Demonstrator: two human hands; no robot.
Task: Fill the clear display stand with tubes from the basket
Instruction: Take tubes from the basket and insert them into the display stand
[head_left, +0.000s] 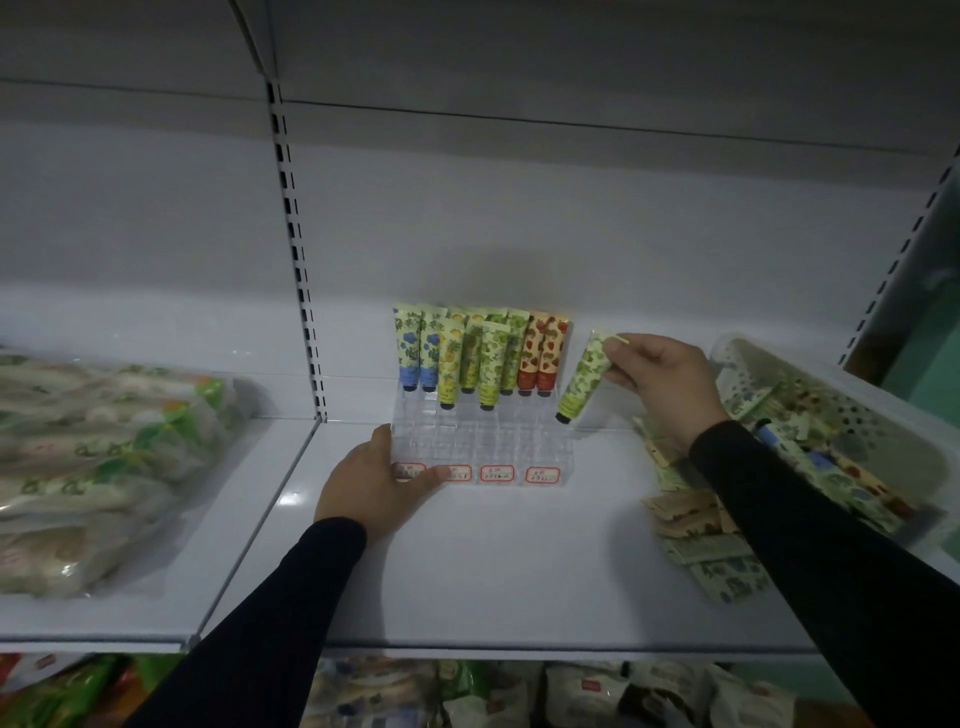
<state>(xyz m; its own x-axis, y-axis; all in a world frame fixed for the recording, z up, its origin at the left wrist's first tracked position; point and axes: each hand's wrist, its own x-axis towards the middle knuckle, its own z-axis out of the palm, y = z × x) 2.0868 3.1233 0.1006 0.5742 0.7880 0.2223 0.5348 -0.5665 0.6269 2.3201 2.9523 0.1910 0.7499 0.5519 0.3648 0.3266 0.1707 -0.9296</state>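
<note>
Standing on the white shelf (467, 561), against the back wall: the clear display stand (475, 441), its rear rows already holding upright tubes, caps down. Blue-flowered tubes (418, 353) sitting at the left, yellow and green ones (480, 358) in the middle, red strawberry ones (543, 353) at the right. Front rows showing only clear slots, with four red-bordered labels (497, 473) along the front edge.

Resting against the stand's front left corner: the left hand (376, 480), fingers fairly straight along the front edge, thumb up the left side, not curled round anything.

Holding a green tube (584, 382) just beside the stand's right end: the right hand (657, 382), fingers and thumb pinching the tube's flat crimped top. Tube hanging tilted, black cap down and leaning toward the stand, cap near the stand's right edge; touching or not, cannot tell.

Sitting at the far right of the shelf: the white basket (831, 395), tilted, with more printed tubes inside. Lying between basket and stand: a loose heap of small printed packets (696, 540). Lying on the neighbouring shelf to the left: bagged goods (104, 467).
</note>
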